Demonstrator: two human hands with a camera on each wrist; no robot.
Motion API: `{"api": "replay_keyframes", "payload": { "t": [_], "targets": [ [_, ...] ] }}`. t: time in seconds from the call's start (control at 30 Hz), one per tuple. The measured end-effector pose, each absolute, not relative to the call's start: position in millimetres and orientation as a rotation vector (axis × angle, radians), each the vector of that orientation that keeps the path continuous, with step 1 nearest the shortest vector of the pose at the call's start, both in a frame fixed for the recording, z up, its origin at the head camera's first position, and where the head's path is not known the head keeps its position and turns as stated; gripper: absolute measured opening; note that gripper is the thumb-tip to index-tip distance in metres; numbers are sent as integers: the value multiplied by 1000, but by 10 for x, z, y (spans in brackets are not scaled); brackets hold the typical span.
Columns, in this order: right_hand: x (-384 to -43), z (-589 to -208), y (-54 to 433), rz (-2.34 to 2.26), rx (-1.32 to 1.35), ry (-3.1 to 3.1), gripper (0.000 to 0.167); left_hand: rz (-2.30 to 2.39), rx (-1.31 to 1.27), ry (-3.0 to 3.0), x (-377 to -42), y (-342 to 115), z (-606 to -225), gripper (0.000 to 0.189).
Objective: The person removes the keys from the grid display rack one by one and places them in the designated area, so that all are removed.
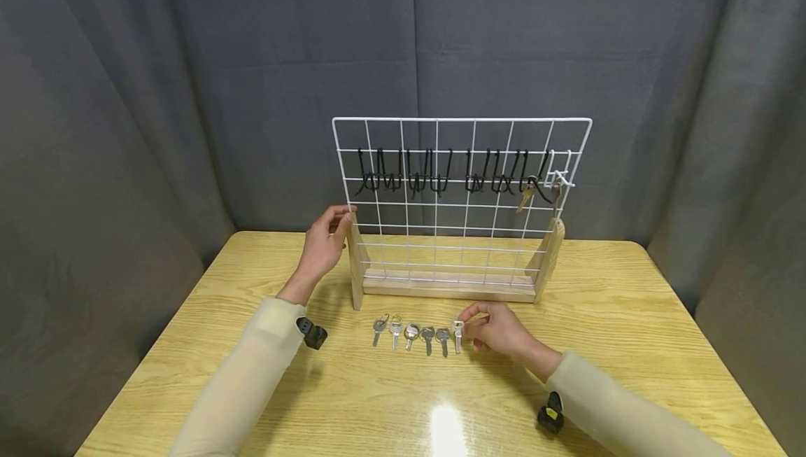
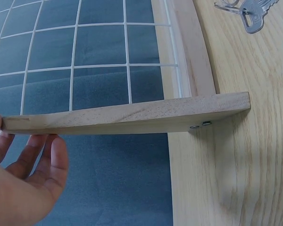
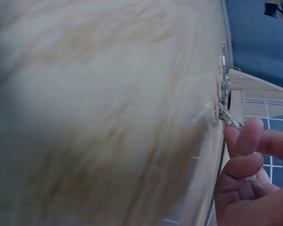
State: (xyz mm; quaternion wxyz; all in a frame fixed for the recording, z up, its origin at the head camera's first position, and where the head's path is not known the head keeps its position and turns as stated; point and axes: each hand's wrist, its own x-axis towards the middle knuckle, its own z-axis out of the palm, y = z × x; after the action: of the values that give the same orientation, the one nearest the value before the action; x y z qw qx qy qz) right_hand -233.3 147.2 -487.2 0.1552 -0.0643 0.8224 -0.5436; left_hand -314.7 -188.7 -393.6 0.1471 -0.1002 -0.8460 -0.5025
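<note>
My left hand [image 1: 324,243] holds the upper end of the rack's left wooden side post [image 2: 132,113], thumb on one side and fingers on the other. Down at the table, my right hand [image 1: 497,331] pinches a silver key [image 1: 458,334] by its ring end, at the right end of a row of keys; in the right wrist view this key [image 3: 229,114] slants up into the fingertips. Several more silver keys [image 1: 427,338], each with a ring, lie in that row in front of the white wire grid rack [image 1: 436,226].
Black hooks [image 1: 439,180] line the grid's upper part, with a white hook [image 1: 559,176] at the right end. A brass key [image 1: 526,197] and a darker key [image 1: 557,194] hang at the right. The rack's wooden base [image 1: 447,289] stands on the wooden table [image 1: 630,317]; grey curtains [image 1: 283,93] surround it.
</note>
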Motion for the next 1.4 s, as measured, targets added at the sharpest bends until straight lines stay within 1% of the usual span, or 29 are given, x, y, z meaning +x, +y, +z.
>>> {"api": "replay_keyframes", "payload": {
  "t": [0.17,0.5,0.83,1.4],
  "targets": [
    [-2338,-4922,1479,-1536,-223,2361,17,-1437,-290,-2437,-3150,-1889,-3941,39],
    [-2350,-4914,1486,-1501,-234,2406,17,-1443,-284,-2436,-3168,-1891,-3948,38],
    [-2355,-4935,1492,-1469,-241,2453,11,-1448,-289,-2433,-3175,-1898,-3956,39],
    [-2365,-4887,1540,-1432,-122,2477,10,-1437,-298,-2436,-3178,-1894,-3967,39]
  ]
}}
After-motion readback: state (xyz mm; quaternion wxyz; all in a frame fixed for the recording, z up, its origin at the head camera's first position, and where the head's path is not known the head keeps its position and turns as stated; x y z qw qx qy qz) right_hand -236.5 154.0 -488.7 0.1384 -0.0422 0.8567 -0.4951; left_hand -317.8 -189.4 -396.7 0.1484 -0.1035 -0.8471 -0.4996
